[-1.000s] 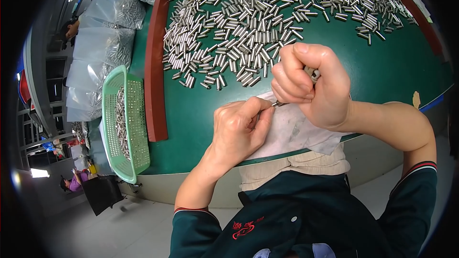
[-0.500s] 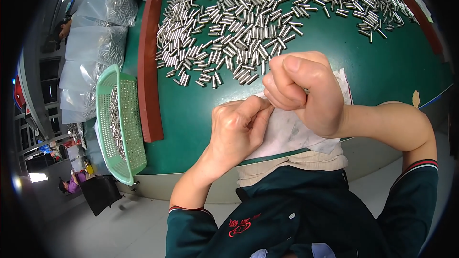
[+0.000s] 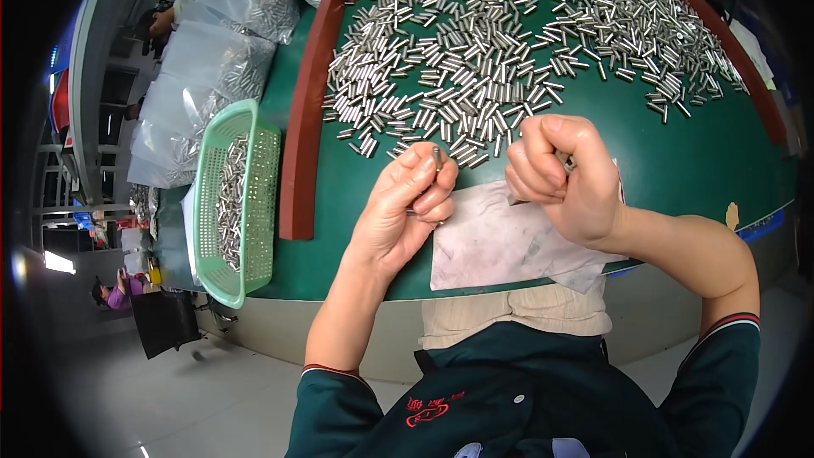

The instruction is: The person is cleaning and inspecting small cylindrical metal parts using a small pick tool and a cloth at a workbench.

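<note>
Between the thumb and fingertips of my left hand (image 3: 403, 199) stands a small metal pin (image 3: 437, 158), its end showing above the fingers. More metal shows lower in that hand, too small to make out fully. My right hand (image 3: 566, 178) is curled closed just to the right, over a stained whitish cloth (image 3: 479, 242). A bit of metal shows in its curl, so it appears to hold pins too, mostly hidden by the fingers. Beyond both hands, a wide spread of loose metal pins (image 3: 475, 59) covers the far part of the green table (image 3: 678, 170).
A light green plastic basket (image 3: 237, 293) with pins inside stands at the left, outside a reddish-brown wooden rail (image 3: 303, 153). Clear plastic bags (image 3: 199, 76) filled with pins line the far left. Another rail (image 3: 721, 42) borders the right. A person in purple (image 3: 119, 290) is in the background.
My hands, close together earlier, have come apart. The left has turned and now shows the pin at its fingertips; the right stays closed. The whole view has shifted somewhat.
</note>
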Tool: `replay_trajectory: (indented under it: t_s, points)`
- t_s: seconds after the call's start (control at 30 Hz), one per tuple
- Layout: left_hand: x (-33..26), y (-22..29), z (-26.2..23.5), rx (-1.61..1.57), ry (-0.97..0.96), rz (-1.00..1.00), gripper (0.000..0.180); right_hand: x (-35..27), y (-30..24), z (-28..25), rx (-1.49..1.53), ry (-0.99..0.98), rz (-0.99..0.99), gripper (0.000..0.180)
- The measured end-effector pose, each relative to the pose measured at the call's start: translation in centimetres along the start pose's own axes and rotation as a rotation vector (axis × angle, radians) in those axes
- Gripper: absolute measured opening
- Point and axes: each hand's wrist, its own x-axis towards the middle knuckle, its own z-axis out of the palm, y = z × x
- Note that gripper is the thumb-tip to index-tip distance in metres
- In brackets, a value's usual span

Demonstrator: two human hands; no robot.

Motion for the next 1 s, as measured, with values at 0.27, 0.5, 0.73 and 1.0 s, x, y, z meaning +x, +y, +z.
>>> replay_trajectory:
  t_s: [0.27, 0.5, 0.73, 1.0]
  points:
    - [0.1, 0.1, 1.1, 0.089, 0.044, 0.017, 0.018, 0.0, -0.3, 0.0, 0.017, 0.002, 0.018, 0.039]
    - [-1.4, 1.6, 0.9, 0.323, 0.107, 0.3, 0.024, 0.3, -0.1, 0.1, 0.007, 0.0, 0.037, 0.038]
    - [-7.6, 9.6, 0.9, 1.694, 0.946, 1.127, 0.019, 0.6, 0.2, 0.2, 0.056, -0.044, -0.005, 0.035]
    - [-11.2, 16.1, -4.1, 1.834, 1.135, 0.991, 0.02, 0.0, 0.0, 0.1, 0.036, 0.002, -0.026, 0.034]
